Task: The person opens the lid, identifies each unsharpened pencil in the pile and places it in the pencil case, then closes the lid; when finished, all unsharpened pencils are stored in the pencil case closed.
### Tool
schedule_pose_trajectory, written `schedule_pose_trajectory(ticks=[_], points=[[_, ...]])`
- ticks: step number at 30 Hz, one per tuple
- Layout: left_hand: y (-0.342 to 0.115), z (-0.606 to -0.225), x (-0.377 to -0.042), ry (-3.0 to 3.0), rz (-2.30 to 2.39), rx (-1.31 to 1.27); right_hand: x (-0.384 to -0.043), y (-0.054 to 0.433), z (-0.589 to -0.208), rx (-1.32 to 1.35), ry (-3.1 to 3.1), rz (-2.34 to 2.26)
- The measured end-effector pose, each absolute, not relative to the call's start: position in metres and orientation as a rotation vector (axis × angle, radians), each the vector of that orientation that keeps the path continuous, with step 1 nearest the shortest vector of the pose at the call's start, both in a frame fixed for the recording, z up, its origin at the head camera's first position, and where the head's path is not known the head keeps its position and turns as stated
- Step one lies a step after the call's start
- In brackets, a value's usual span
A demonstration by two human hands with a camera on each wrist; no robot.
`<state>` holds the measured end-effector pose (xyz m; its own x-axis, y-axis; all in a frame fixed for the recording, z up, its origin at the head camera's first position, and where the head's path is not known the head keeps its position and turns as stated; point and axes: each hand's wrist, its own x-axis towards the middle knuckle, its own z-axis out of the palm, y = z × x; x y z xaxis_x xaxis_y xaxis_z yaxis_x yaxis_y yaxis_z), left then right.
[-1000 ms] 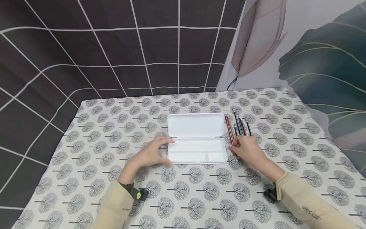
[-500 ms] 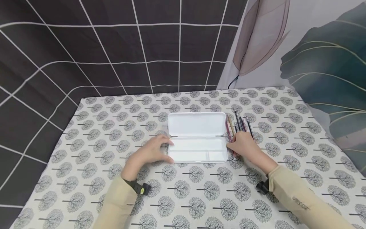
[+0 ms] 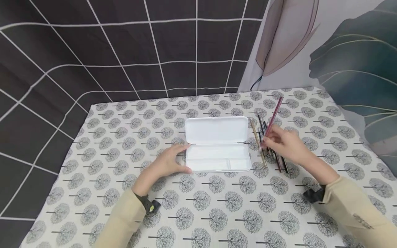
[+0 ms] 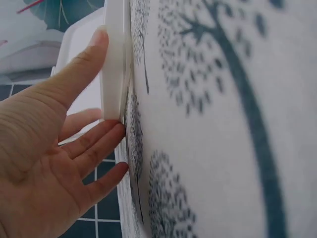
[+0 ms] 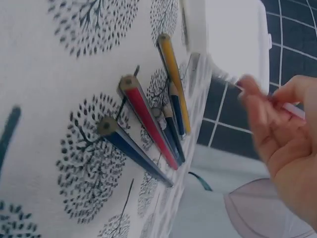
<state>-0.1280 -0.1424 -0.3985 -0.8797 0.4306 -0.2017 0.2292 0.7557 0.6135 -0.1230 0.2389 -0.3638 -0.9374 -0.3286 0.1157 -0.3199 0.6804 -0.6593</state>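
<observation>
A white hinged pencil case (image 3: 217, 131) lies with its lid raised, showing a bare compartmented tray. My left hand (image 3: 169, 160) holds its left end, thumb on the front wall and fingers at the corner, as the left wrist view shows close up. To the right, my right hand (image 3: 283, 143) pinches a dark red pencil (image 3: 274, 115) near its lower end. It slants up above the other pencils. Several pencils lie loosely below that hand, among them a yellow pencil (image 5: 173, 82), a red pencil (image 5: 148, 121) and a blue pencil (image 5: 133, 151).
A tree-patterned cloth (image 3: 217, 210) covers the table. Behind its far edge hangs a dark curtain with white grid lines (image 3: 124, 44). A pale leaf-patterned curtain (image 3: 338, 51) hangs at the back right.
My right hand has picked the dark red pencil up from beside the pencil case and moved right with it. My left hand stays at the case's left end.
</observation>
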Motion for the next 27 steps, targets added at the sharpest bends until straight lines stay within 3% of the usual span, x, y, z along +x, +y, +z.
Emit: schedule_pose_trajectory(ticks=[9,27], points=[[-0.137,-0.387,-0.128,2.631,0.825,0.468,-0.139,0.202,-0.375,-0.976,2.697,-0.983],[-0.134,-0.383,-0.134,2.599,0.698,0.571,-0.157,0.159,-0.366,-1.130,2.495,-0.411]])
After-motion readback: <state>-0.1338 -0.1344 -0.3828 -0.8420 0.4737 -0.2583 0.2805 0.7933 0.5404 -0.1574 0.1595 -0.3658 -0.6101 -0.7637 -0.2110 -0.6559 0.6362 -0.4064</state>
